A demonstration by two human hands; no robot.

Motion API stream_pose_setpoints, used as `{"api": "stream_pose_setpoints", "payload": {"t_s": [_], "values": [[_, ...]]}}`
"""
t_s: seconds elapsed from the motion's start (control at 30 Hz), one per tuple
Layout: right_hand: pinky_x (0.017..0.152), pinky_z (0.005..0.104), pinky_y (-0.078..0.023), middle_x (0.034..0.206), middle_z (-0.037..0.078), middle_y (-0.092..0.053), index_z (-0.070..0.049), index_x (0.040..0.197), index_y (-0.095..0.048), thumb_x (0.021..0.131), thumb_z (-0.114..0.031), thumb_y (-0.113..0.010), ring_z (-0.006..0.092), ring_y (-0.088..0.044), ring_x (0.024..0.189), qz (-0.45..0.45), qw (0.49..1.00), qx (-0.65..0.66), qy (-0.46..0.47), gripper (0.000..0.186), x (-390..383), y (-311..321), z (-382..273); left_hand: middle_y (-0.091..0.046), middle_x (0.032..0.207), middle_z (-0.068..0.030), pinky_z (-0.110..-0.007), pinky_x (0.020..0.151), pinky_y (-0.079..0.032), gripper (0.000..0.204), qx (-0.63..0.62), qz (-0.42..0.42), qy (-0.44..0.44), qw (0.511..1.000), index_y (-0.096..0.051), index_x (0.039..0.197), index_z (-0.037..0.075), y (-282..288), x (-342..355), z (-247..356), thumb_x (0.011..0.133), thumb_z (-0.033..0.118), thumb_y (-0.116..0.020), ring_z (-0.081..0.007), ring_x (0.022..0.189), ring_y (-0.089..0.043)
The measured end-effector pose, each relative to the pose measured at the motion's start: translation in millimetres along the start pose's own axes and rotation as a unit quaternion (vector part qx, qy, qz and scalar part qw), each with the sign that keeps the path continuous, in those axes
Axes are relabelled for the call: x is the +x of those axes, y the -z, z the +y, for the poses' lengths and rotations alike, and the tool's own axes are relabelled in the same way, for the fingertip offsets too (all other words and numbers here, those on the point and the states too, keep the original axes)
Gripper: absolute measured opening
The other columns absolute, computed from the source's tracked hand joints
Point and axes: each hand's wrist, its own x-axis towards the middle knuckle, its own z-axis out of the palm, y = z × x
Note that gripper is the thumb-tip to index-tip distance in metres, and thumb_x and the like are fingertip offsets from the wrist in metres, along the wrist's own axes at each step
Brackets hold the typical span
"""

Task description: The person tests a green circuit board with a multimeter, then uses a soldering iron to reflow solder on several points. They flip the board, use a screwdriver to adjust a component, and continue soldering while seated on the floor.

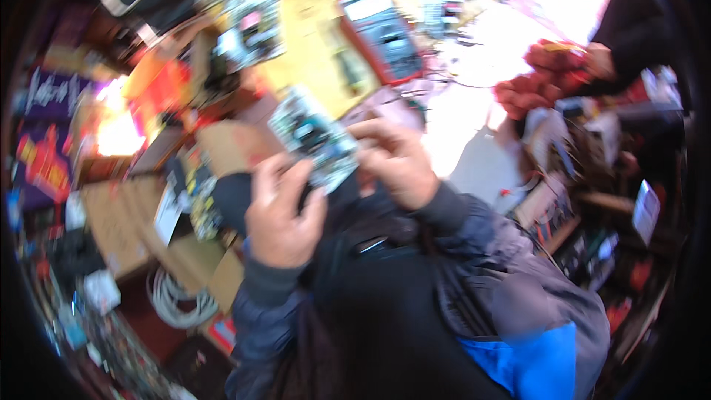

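A circuit board [315, 139] with dark components is held up over my lap at the middle of the head view, somewhat blurred. My left hand [287, 211] grips its lower left edge with fingers and thumb. My right hand [394, 163] pinches the same board at its right side. Just beyond the board lies a yellow mat [307, 44] with a slim dark tool [346, 67] on it. A red-cased multimeter [381, 33] sits at the mat's right, and another circuit board [250, 26] at its upper left.
Cardboard boxes [111, 226] and a coil of grey cable [178, 300] are at my left, near a bright orange glow [122, 122]. At upper right, another person's hand [598, 61] in a dark sleeve is at a bunched red item [541, 81], above assorted clutter.
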Motion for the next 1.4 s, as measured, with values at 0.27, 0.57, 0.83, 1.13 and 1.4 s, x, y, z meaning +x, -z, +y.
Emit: {"api": "stream_pose_setpoints", "payload": {"t_s": [0.27,0.57,0.83,1.13,1.4], "values": [[0.049,0.0255,-0.050,0.073,0.004,-0.063,0.010,0.118,-0.062,0.091,-0.004,-0.063,0.0091,-0.060,0.054,0.003,0.999,0.041,0.012,0.030,1.8,-1.6,-5.9,-0.052,0.092,-0.0118,-0.035,0.077,-0.049,0.028,-0.017,-0.095,-0.021,0.995,-0.066,0.106,0.001,6.9,19.7,6.3,0.079,-0.004,-0.073,-0.0256,0.082,-0.058],[0.049,0.0271,-0.053,0.073,0.006,-0.065,0.011,0.117,-0.062,0.090,-0.006,-0.065,0.0103,-0.063,0.057,-0.021,1.000,0.011,-0.017,0.032,8.1,-0.5,-13.8,-0.050,0.092,-0.0136,-0.037,0.074,-0.051,0.026,0.002,-0.101,-0.034,0.994,-0.067,0.101,0.001,3.1,20.7,3.1,0.076,-0.002,-0.075,-0.0299,0.080,-0.058],[0.055,0.0261,-0.053,0.078,0.007,-0.066,0.012,0.121,-0.061,0.091,-0.003,-0.063,0.0104,-0.065,0.061,-0.022,0.998,-0.059,0.018,0.034,18.9,-5.6,-32.3,-0.050,0.097,-0.0138,-0.038,0.080,-0.050,0.029,-0.017,-0.019,-0.054,0.998,-0.067,0.102,0.002,-1.3,24.8,-8.4,0.075,-0.001,-0.079,-0.0306,0.086,-0.057],[0.058,0.0250,-0.054,0.087,0.008,-0.069,0.010,0.126,-0.061,0.092,-0.004,-0.064,0.0102,-0.064,0.064,0.015,0.998,-0.047,0.031,0.037,27.4,4.6,-40.7,-0.057,0.110,-0.0151,-0.040,0.088,-0.053,0.043,-0.088,0.083,-0.048,0.992,-0.065,0.111,0.005,-30.4,37.3,-27.8,0.072,0.001,-0.083,-0.0331,0.101,-0.062],[0.053,0.0248,-0.054,0.086,0.006,-0.066,0.010,0.125,-0.063,0.095,-0.004,-0.063,0.0104,-0.063,0.062,0.008,0.998,-0.053,0.038,0.033,30.4,3.0,-33.0,-0.053,0.111,-0.0120,-0.033,0.087,-0.057,0.039,-0.106,0.067,-0.051,0.991,-0.065,0.110,0.001,-28.1,36.1,-31.5,0.076,0.000,-0.084,-0.0222,0.099,-0.064]]}}
